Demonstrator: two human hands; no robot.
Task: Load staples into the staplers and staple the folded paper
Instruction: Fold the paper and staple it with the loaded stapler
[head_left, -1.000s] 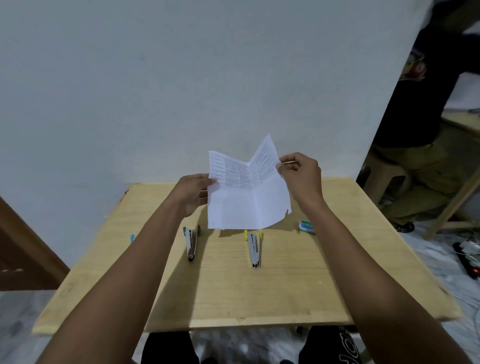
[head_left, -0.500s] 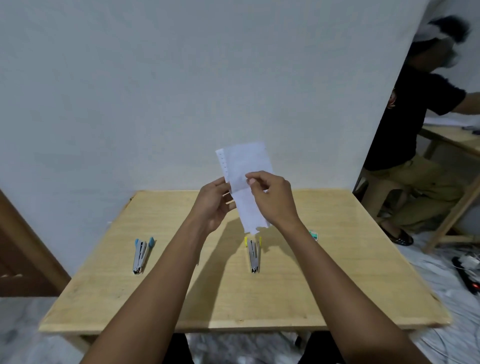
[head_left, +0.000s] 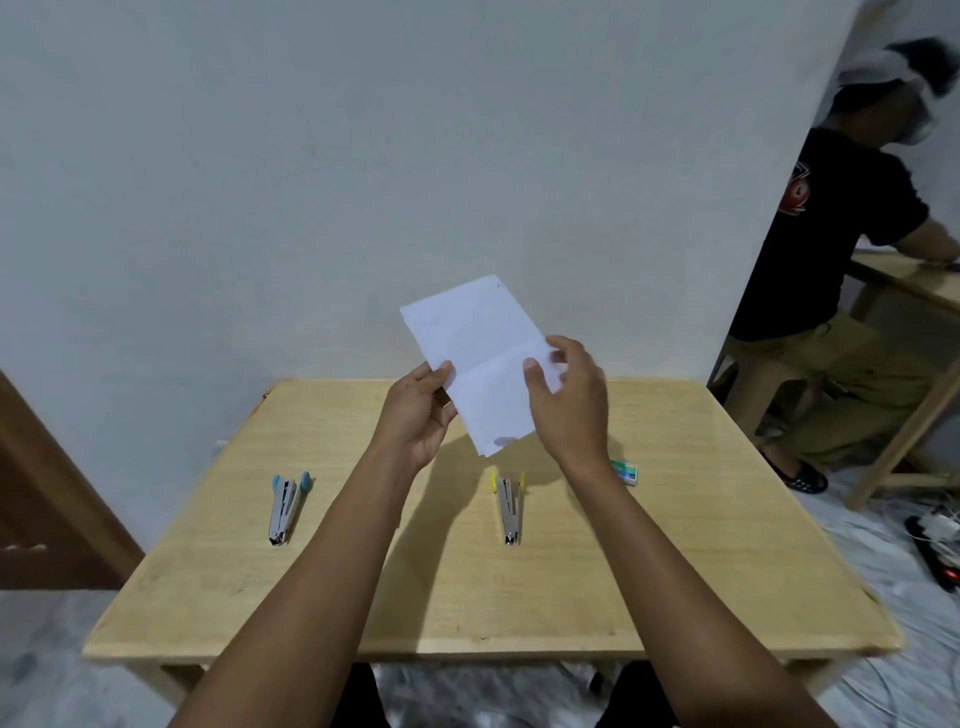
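I hold a folded white paper in the air above the far half of the wooden table. My left hand pinches its left edge between thumb and fingers. My right hand grips its right edge, fingers curled behind the sheet. A blue-tipped stapler lies open on the table at the left. A yellow-tipped stapler lies open in the middle, below the paper. A small green staple box sits to the right, partly behind my right forearm.
A white wall stands right behind the table. Another person sits at a second table at the right. A power strip and cables lie on the floor at the right. A brown door is at the left.
The paper went from half unfolded to folded narrow, then turned so its broad blank face shows. Both hands shifted along its edges. The view moved, so the blue stapler is now in sight.
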